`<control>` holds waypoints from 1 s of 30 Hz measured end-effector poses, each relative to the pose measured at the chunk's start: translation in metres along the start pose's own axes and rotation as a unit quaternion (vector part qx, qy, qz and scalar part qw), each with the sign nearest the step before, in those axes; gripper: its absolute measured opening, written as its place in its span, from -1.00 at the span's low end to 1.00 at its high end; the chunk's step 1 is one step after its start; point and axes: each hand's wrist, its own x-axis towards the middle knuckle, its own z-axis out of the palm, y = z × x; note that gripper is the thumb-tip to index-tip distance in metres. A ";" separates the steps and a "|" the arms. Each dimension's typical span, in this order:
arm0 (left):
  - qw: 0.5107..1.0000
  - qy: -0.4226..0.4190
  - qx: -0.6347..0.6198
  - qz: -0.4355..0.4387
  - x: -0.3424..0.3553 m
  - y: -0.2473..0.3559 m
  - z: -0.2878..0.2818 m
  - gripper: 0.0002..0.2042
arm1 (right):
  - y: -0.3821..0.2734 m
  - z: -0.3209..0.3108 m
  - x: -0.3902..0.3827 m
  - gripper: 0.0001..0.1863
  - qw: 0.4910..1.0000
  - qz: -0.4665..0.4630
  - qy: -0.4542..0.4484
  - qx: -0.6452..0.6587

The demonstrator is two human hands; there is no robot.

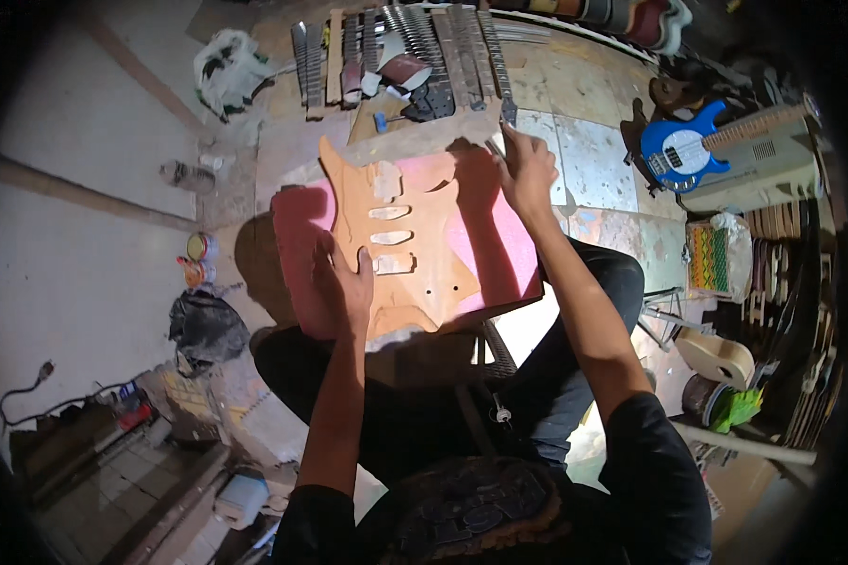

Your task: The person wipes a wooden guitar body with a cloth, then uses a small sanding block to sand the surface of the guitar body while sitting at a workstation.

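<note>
A tan wooden guitar body point(353, 202) with several cut-out slots and two small holes lies on a pink foam block point(513, 250) over my lap. My left hand point(344, 287) lies at the body's lower left edge, thumb stretched up beside a slot and the other fingers apart in shadow. Off the body's upper right side, above the foam, my right hand point(528, 174) is closed around a thin dark tool point(496, 149). My fingers cover part of that tool, so its exact kind cannot be made out. Its shadow and my hand's fall across the foam.
Beyond the foam stand rows of fretted guitar necks point(349, 56) and sandpaper pieces point(405, 72). A blue electric guitar point(683, 146) leans at the right. To the left are a black plastic bag point(205, 328), small tins point(198, 248) and a clear plastic bag point(231, 71).
</note>
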 end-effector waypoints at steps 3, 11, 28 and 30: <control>0.989 -0.060 -0.091 0.097 -0.015 0.011 0.002 -0.18 | 0.012 -0.057 -0.036 -0.40 0.996 -0.070 -0.023 0.040; 0.929 -0.160 -0.057 0.329 -0.019 0.104 0.033 0.05 | 0.102 -0.046 -0.096 -0.47 0.955 0.045 -0.063 0.287; 0.872 -0.227 -0.088 0.424 -0.061 0.157 0.009 -0.05 | 0.084 -0.046 -0.076 -0.47 0.932 0.098 -0.042 0.348; 0.922 -0.201 -0.061 0.324 -0.046 0.116 0.031 -0.05 | 0.089 -0.034 -0.079 -0.47 0.952 0.040 -0.052 0.300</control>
